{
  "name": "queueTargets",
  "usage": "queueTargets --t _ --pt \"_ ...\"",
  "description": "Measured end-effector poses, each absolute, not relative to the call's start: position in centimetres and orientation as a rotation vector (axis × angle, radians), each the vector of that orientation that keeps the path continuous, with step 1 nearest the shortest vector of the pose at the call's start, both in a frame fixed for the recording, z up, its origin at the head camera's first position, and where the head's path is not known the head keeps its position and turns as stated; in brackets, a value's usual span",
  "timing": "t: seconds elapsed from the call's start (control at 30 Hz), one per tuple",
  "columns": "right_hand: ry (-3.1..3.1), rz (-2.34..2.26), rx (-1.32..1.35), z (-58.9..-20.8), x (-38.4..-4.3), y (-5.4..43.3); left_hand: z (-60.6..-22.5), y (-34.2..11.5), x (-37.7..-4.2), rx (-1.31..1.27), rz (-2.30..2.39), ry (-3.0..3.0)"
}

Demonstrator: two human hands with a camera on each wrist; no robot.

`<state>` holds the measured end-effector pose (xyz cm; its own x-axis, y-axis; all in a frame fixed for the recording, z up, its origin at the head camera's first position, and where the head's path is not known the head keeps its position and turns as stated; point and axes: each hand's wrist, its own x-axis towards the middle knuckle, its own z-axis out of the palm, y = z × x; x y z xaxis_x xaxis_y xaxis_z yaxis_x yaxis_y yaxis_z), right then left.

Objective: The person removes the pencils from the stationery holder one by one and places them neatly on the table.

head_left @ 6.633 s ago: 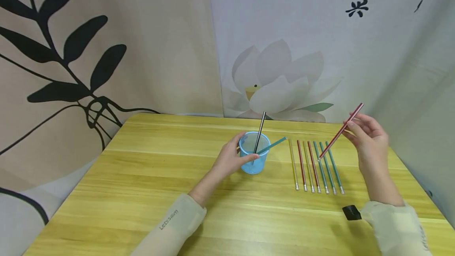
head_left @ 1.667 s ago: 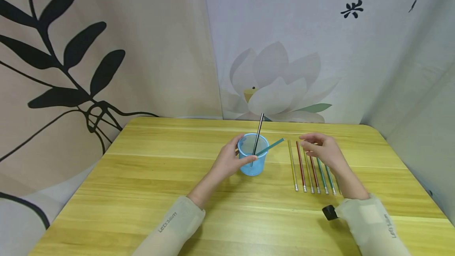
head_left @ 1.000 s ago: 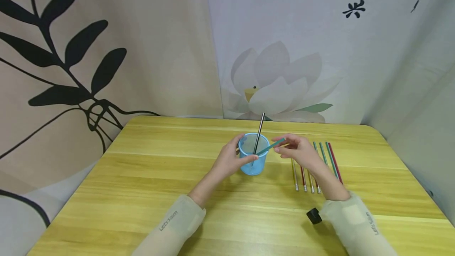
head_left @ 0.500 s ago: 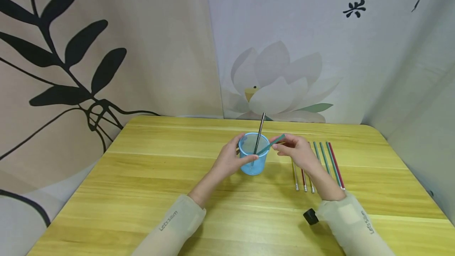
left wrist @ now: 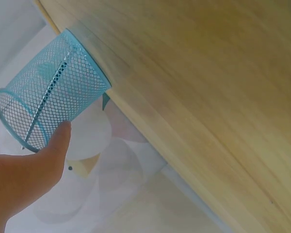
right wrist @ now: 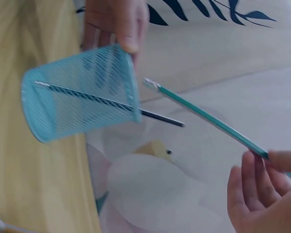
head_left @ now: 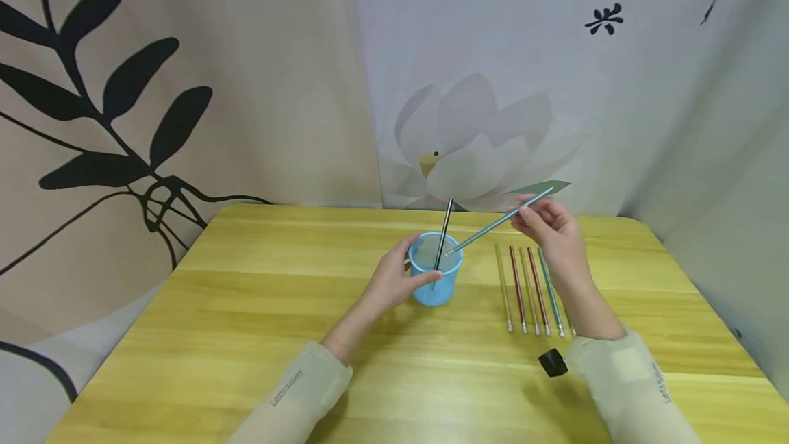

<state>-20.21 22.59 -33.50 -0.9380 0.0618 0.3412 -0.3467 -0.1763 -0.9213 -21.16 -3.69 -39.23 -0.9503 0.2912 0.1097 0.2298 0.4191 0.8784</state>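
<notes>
My left hand (head_left: 391,276) grips a light blue mesh pen cup (head_left: 433,291) by its rim, the thumb on the near side. The cup stands upright on the table. A black pencil (head_left: 445,225) leans inside it, its upper end above the rim. My right hand (head_left: 557,235) pinches a teal pencil (head_left: 496,223) between thumb and fingers near its upper end. It slants with the silvery eraser end (right wrist: 153,85) low, just outside the cup's mouth and apart from it in the right wrist view.
Right of the cup lies a row of several pencils: a yellow one (head_left: 503,286), a red one (head_left: 518,286) and a teal one (head_left: 550,290) among them. My right forearm hides the row's right part. A black block (head_left: 553,363) sits at the right cuff. Printed curtains stand behind the wooden table (head_left: 246,334).
Over the last seconds the red pencil has left my right hand for the row's right end. The right hand then took hold of the teal pencil leaning in the cup and lifted it out.
</notes>
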Motion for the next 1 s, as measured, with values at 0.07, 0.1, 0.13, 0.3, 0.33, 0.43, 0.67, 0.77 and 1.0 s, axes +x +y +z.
queueTargets --t 0.07,0.1,0.13,0.3,0.33,0.43,0.67,0.77,1.0 --pt "-1.705 2.246 0.292 -33.2 -20.0 23.2 -39.4 -3.8 -21.0 0.471 1.597 2.59" --pt "-1.651 2.267 0.275 -33.0 -19.8 23.6 -39.5 -3.9 -21.0 0.47 1.6 2.587" --pt "-1.606 2.284 0.252 -32.8 -19.7 24.0 -39.6 -3.9 -20.9 0.468 1.605 2.582" --pt "-1.506 2.336 0.173 -32.6 -19.0 26.5 -40.0 -4.1 -20.7 0.463 1.631 2.568" --pt "-1.513 2.337 0.16 -32.7 -18.9 27.1 -40.0 -4.2 -20.6 0.461 1.638 2.563" --pt "-1.554 2.337 0.117 -33.5 -18.7 29.0 -40.1 -4.2 -20.5 0.462 1.649 2.556" --pt "-1.717 2.237 -0.137 -35.5 -18.3 33.5 -39.9 -4.0 -20.9 0.473 1.625 2.577" --pt "-1.799 2.174 -0.256 -36.5 -18.2 35.2 -39.8 -3.9 -21.0 0.473 1.614 2.585" --pt "-2.085 2.073 -0.431 -39.2 -18.7 38.2 -39.4 -3.8 -21.1 0.46 1.605 2.58"
